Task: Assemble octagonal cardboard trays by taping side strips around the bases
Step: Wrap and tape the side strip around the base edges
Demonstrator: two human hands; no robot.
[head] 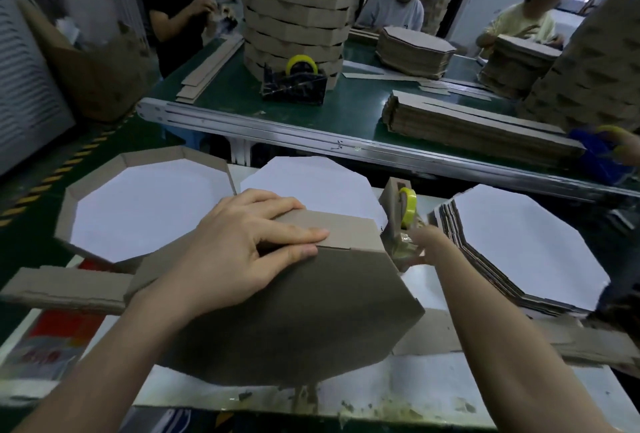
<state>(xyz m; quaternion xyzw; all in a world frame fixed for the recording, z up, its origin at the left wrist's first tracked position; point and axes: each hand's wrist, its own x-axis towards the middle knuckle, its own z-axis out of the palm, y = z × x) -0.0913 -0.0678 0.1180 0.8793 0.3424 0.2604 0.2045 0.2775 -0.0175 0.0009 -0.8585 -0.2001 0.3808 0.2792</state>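
With left hand (pixel 242 242) flat, fingers straight, presses side strip (pixel 346 231) overlap against tray (pixel 311 311), tilted at frame centre, brown underside up. With right hand (pixel 424 242), reaches tape dispenser (pixel 398 211) at centre right; too blurred to tell fingers apart or pinching. Step: closing seam. Next: requires tape across overlap, likely without easing left-hand pressure.

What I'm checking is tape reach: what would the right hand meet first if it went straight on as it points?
Probably the tape dispenser holding the yellow roll: the right hand points at its base, close by; blur hides whether they touch.
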